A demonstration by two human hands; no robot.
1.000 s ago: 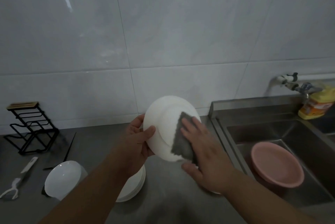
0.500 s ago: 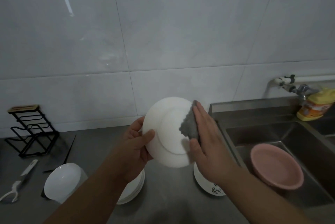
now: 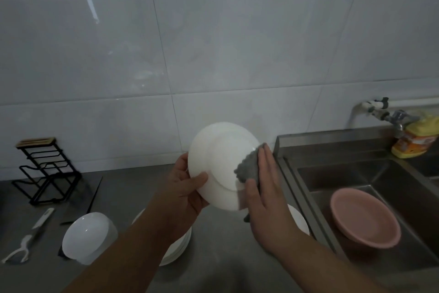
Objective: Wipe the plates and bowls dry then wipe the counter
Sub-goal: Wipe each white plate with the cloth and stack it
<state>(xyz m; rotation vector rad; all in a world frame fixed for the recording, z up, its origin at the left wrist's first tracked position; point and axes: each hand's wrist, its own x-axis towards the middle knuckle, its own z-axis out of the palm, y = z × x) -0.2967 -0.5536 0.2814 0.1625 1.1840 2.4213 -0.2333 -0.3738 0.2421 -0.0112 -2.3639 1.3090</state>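
A: Status? Where's the plate?

B: White plate (image 3: 221, 164) held up over the worktop (image 3: 133, 188), tilted, underside facing the camera. Left hand (image 3: 184, 194) grips its left rim, thumb on the near face, the other fingers curled behind. Right hand (image 3: 263, 188) presses a grey cloth (image 3: 248, 166) flat on the right edge, fingers straight, thumb pinning the cloth's lower part.

A: Step tips?

B: Wipe round the foot ring, where water probably sits. Turn the plate with the left hand so the cloth meets each part of the rim. Keep a firm hold; wet glaze likely slips.

A: Arm pose?

B: Both forearms come up from the bottom of the frame and meet at centre. Right wrist bent slightly inward.

A: Left to do?

B: Stacked plates (image 3: 180, 245) under the left arm, white bowl (image 3: 88, 237) tipped on its side at left, another plate (image 3: 299, 220) behind the right wrist. Can't tell which are dry.
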